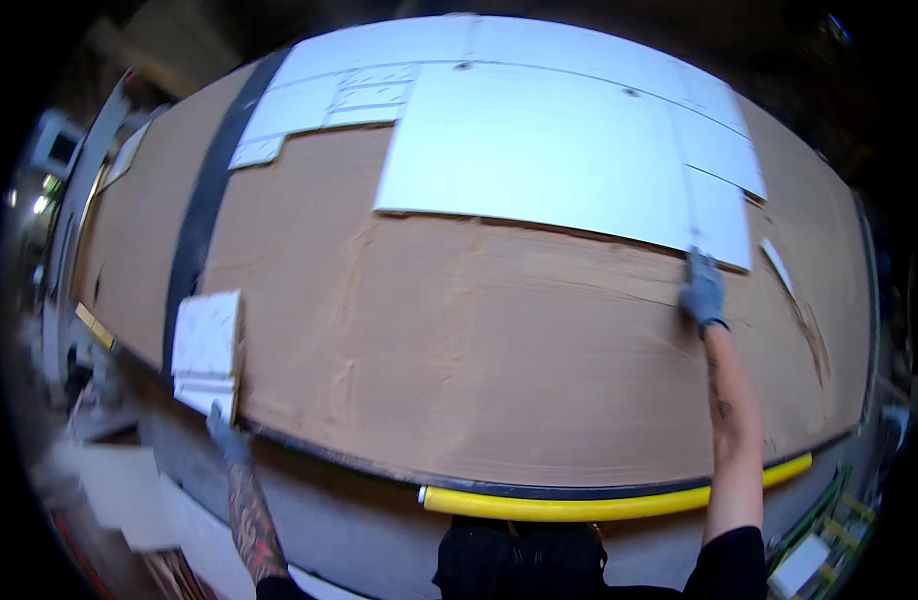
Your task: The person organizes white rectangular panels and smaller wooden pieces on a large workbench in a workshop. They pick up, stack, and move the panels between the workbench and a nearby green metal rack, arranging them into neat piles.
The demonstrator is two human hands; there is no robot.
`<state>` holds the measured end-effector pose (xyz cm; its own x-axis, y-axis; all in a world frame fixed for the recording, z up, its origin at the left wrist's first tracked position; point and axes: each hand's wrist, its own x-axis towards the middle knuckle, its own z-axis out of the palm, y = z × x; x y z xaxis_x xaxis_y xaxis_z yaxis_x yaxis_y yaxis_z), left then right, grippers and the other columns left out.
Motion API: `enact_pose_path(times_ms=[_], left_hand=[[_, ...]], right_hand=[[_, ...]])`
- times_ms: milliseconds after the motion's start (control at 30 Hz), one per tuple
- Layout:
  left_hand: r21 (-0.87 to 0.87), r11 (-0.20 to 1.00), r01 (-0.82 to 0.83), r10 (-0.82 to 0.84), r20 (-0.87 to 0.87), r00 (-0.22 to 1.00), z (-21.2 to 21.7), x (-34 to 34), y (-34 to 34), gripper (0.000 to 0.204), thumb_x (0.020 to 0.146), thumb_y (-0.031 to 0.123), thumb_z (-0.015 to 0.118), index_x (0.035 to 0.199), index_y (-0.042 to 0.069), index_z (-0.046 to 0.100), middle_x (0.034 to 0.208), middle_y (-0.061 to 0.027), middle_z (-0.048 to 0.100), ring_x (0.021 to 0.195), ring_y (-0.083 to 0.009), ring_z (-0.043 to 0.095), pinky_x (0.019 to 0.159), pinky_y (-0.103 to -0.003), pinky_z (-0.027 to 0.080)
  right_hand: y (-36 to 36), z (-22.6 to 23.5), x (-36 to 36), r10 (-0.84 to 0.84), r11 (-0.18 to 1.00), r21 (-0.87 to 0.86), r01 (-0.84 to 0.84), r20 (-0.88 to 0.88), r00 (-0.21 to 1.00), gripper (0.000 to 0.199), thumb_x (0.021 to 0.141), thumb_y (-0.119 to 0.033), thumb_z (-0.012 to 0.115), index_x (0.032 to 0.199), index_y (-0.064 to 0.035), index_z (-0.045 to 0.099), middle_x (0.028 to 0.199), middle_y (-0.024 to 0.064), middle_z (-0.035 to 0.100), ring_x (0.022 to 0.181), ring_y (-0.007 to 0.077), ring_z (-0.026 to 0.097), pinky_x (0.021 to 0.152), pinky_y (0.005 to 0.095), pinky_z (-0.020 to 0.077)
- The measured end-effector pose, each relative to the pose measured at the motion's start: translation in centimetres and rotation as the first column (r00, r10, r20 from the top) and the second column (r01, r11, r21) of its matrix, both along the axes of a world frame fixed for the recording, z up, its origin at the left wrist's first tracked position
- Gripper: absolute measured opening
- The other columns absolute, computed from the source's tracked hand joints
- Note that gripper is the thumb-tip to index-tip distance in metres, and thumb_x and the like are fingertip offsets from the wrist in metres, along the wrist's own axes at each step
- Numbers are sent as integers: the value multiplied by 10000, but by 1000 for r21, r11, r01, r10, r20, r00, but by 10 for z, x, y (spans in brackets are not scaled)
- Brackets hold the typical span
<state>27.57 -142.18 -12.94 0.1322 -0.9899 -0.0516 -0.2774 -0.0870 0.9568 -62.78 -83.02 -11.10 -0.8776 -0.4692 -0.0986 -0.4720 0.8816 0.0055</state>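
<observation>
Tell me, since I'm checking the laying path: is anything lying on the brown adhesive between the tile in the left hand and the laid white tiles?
Nothing visible does. The left hand holds a white tile at the near left edge; the brown adhesive bed between it and the laid white tiles looks bare. The right hand touches the laid tiles' corner, off to the side.

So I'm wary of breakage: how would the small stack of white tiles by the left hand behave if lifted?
The stack of white tiles looks stiff: flat slabs with straight edges, no sag. It is probably heavy for its size, being several layers. The left hand touches only its near edge, so it might tip or slide apart; glazed-looking faces suggest slipperiness, and corners likely chip.
</observation>
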Motion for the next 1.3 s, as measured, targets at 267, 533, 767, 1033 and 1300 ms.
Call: enact_pose_path(times_ms=[267,533,767,1033,1300], left_hand=[[-544,814,202,79,448,890,73,-199,4,558,965,126,623,1462,-24,419,1449,-176,483,1325,-273,474,1111,-393,357],[-210,667,715,-705,133,697,20,-483,6,509,920,175,634,1382,-11,528,1356,-154,591,1212,-267,583,1013,-388,473],[-2,756,655,-647,155,747,-6,-590,-14,607,849,330,642,1339,-21,577,1240,-239,652,1125,-315,636,976,-382,493],[2,818,575,-563,212,799,2,-615,-29,398,840,312,643,1067,-3,730,950,-157,751,896,-267,713,821,-380,541],[78,829,554,-557,203,805,10,-610,-33,307,856,257,680,965,-22,750,830,-92,734,787,-159,657,736,-327,516]], right_hand=[[-45,46,29,-62,930,360,81,-64,996,690,878,-143,570,1540,-147,376,1567,46,422,1454,297,362,1167,513,279],[-36,-22,-23,-192,962,-215,168,-95,977,656,823,-180,586,1445,1,484,1351,263,582,1244,384,570,1022,423,468],[-47,-12,-51,-293,742,-539,399,274,916,120,855,-83,530,920,3,584,746,75,604,648,192,548,593,354,461],[-18,-29,-73,-373,742,-540,396,157,914,292,848,-141,556,1056,9,695,913,173,725,824,288,683,763,398,532],[-37,-10,-69,-414,790,-416,451,181,892,281,841,-156,565,1020,4,711,935,195,729,872,303,685,801,402,518]])
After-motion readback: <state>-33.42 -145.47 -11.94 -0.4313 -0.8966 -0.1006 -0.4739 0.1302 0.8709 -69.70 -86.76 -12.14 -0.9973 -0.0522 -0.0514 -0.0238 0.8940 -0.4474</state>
